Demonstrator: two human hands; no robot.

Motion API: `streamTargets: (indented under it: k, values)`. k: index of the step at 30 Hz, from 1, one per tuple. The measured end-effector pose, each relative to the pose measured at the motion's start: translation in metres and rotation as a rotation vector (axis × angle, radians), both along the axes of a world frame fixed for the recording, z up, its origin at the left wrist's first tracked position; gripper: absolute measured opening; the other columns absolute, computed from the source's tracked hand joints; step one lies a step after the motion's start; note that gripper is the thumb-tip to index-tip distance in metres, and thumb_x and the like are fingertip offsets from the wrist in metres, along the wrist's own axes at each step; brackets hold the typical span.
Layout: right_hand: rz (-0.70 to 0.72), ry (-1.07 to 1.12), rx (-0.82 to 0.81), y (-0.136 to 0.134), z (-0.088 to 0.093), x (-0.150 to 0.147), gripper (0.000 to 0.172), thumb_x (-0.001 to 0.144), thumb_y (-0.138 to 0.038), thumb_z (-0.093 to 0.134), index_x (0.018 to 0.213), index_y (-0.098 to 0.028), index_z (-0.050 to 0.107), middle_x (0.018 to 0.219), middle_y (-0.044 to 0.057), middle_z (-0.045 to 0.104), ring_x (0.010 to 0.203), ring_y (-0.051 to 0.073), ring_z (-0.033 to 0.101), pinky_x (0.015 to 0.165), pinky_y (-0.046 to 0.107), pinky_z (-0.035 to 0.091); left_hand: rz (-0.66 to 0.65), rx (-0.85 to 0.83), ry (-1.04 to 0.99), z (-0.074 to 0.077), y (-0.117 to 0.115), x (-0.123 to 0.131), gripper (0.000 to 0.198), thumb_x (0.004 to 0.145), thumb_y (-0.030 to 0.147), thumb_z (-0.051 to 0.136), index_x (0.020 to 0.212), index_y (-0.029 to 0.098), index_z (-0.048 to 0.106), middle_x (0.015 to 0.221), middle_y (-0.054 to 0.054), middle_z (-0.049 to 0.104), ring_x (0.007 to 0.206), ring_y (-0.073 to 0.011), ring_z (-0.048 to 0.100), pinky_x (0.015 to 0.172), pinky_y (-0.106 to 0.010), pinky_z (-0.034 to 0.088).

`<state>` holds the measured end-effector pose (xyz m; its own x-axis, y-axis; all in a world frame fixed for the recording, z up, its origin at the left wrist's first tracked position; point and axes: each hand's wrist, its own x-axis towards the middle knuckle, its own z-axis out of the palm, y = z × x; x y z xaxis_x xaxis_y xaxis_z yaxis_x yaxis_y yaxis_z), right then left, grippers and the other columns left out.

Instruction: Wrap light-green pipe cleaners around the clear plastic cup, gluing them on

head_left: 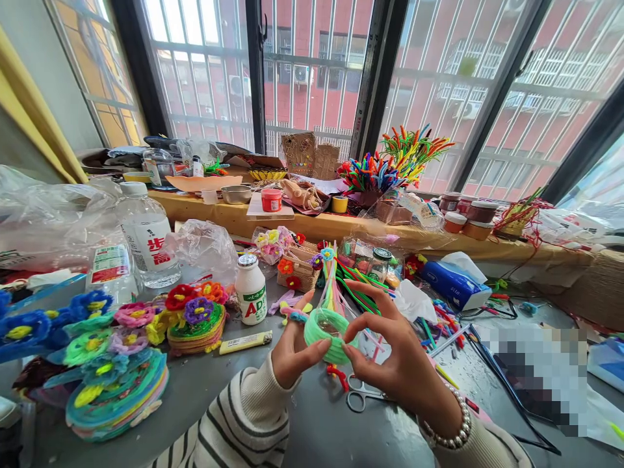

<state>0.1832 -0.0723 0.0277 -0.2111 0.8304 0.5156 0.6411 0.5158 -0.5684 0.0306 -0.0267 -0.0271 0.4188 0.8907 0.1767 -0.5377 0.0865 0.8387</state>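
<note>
A small light-green ring (337, 353), which looks coiled from fuzzy pipe cleaners, is held above the grey table between both hands. My left hand (292, 354) grips its left side, with the thumb against the front wall. At the right rim, my right hand (397, 357) pinches the ring between thumb and forefinger. Whether a loose strand end lies in that pinch I cannot tell. Scissors (357, 398) lie under my right hand, beside a red pipe-cleaner piece (337, 376). Behind the ring lies a bundle of pale pipe cleaners (329, 273).
To the left stand a white drink bottle (251, 292), a clear water bottle (146, 237) and pipe-cleaner flower baskets (117, 396). A pale yellow tube (245, 342) lies nearby. On the right are a blue tissue pack (451, 283) and black cables (507, 383). A cluttered ledge (219, 211) runs behind.
</note>
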Motion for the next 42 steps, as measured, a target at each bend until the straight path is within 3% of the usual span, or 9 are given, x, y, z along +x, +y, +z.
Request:
streamTargets:
  k: [16,25,32,42]
  values:
    - [0.044,0.026,-0.024,0.0019,-0.001,0.0024,0.008,0.067,-0.016,0.058,0.072,-0.022,0.058,0.131,0.005,0.036,0.123,0.02,0.031,0.102,0.038,0.023,0.001,-0.004,0.018,0.0007,-0.0001,-0.0002,0.106,0.058,0.031,0.07,0.135,0.018,-0.001,0.1,-0.009,0.06,0.095,-0.0256,0.055,0.085,-0.039,0.039]
    - [0.049,0.038,-0.035,-0.0005,-0.0003,0.0017,0.009,0.066,-0.014,0.057,0.071,-0.022,0.058,0.131,0.004,0.036,0.122,0.022,0.033,0.101,0.041,0.025,-0.026,0.028,-0.004,-0.0002,0.0003,-0.0005,0.102,0.06,0.03,0.069,0.136,0.023,0.001,0.101,-0.009,0.059,0.095,-0.0275,0.056,0.085,-0.043,0.039]
    - [0.056,0.03,-0.038,0.0009,-0.0005,0.0015,0.009,0.067,-0.013,0.056,0.071,-0.021,0.057,0.131,0.005,0.036,0.123,0.02,0.031,0.102,0.038,0.024,-0.019,0.005,-0.015,-0.0011,0.0006,-0.0004,0.103,0.059,0.029,0.07,0.135,0.021,0.001,0.097,-0.007,0.061,0.092,-0.0234,0.057,0.083,-0.038,0.041]
    - [0.056,0.03,-0.019,0.0003,0.0006,0.0006,0.01,0.066,-0.012,0.056,0.07,-0.021,0.057,0.131,0.005,0.036,0.122,0.023,0.033,0.101,0.042,0.024,-0.008,0.023,0.003,-0.0023,0.0009,0.0001,0.103,0.06,0.031,0.07,0.136,0.021,0.001,0.1,-0.009,0.06,0.095,-0.027,0.056,0.085,-0.042,0.039]
